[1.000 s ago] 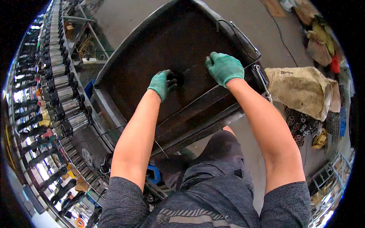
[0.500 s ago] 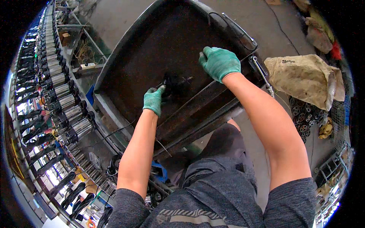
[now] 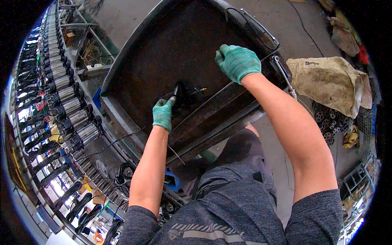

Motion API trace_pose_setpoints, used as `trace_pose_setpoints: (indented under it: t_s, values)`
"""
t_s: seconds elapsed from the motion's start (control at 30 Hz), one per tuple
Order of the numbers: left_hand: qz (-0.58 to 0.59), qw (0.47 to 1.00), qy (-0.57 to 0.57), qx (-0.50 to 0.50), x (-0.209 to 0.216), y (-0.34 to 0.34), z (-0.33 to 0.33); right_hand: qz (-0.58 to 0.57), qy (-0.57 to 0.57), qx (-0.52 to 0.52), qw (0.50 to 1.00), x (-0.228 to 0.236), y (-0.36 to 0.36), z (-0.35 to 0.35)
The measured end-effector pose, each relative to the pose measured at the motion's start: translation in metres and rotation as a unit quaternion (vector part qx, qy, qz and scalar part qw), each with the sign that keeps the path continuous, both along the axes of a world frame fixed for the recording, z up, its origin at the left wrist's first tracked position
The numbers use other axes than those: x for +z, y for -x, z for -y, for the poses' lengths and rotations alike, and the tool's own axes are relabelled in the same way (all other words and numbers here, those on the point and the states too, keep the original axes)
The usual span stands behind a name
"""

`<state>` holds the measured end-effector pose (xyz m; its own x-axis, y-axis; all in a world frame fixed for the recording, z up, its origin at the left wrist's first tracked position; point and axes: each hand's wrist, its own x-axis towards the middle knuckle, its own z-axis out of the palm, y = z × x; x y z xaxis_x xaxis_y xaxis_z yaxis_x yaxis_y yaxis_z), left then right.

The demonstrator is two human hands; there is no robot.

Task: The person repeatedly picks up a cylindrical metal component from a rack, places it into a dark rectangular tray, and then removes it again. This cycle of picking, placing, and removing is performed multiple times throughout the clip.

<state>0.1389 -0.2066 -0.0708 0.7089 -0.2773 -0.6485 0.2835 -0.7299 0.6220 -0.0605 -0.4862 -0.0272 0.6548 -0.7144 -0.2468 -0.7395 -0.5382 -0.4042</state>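
Observation:
Both of my hands wear green gloves. Over the dark tray my left hand (image 3: 163, 116) is closed, thumb on top, on a black part (image 3: 177, 94). Much of this part blends into the dark background, so its full shape cannot be made out. A thin rod with a bright metal tip (image 3: 203, 89) shows just right of it. Farther right and a little higher, my right hand (image 3: 238, 63) is held above the tray with its fingers curled in. Whatever may be inside those fingers is hidden.
The large, dark, raised-edge tray (image 3: 130, 51) lies before me. On its right edge sit a metal-ended hose (image 3: 261, 26) and a jointed metal fitting (image 3: 283, 75). A curved roller conveyor (image 3: 67, 102) carries motor-like parts at left. A tan sack (image 3: 326, 83) lies right, above dark wheels (image 3: 326, 122).
The black part in my left hand has tilted more upright, and its rod's metal tip shows more clearly. My right hand has moved slightly up and stays curled.

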Motion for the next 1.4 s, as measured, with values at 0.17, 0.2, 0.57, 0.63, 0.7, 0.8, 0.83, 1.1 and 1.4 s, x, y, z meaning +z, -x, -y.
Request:
trace_pose_setpoints:
  t_s: [0.17, 0.2, 0.57, 0.63, 0.7, 0.8, 0.83, 1.1, 1.4]
  values:
    - [0.002, 1.0, 0.009, -0.004, 0.007, 0.006, -0.001, 0.005, 0.004, -0.006, 1.0, -0.003, 0.0, -0.001]
    - [0.001, 1.0, 0.003, -0.008, 0.007, 0.004, -0.002, 0.005, 0.003, -0.007, 1.0, -0.001, 0.0, -0.001]
    - [0.042, 0.999, 0.024, 0.013, 0.008, 0.011, 0.001, -0.002, 0.008, -0.005, 1.0, 0.0, 0.0, -0.001]
    - [0.022, 0.999, 0.022, -0.017, 0.004, 0.004, -0.008, -0.003, 0.004, -0.002, 1.0, 0.001, 0.0, 0.0]
    - [0.016, 0.999, 0.041, -0.018, 0.005, 0.0, -0.014, -0.001, 0.002, 0.0, 1.0, 0.002, -0.001, 0.0]
    - [0.065, 0.996, 0.057, -0.035, 0.021, 0.007, -0.017, 0.006, 0.0, -0.001, 1.0, -0.003, 0.0, -0.003]
    - [0.093, 0.993, 0.06, -0.043, 0.035, 0.009, -0.017, 0.011, 0.001, -0.002, 1.0, -0.002, 0.001, -0.003]
    - [0.292, 0.943, 0.076, -0.141, 0.155, 0.023, -0.049, -0.008, -0.02, 0.007, 1.0, 0.025, 0.007, -0.004]
    - [0.35, 0.924, 0.144, -0.06, 0.245, 0.069, -0.095, 0.294, -0.257, 0.175, 0.904, 0.122, 0.007, -0.129]
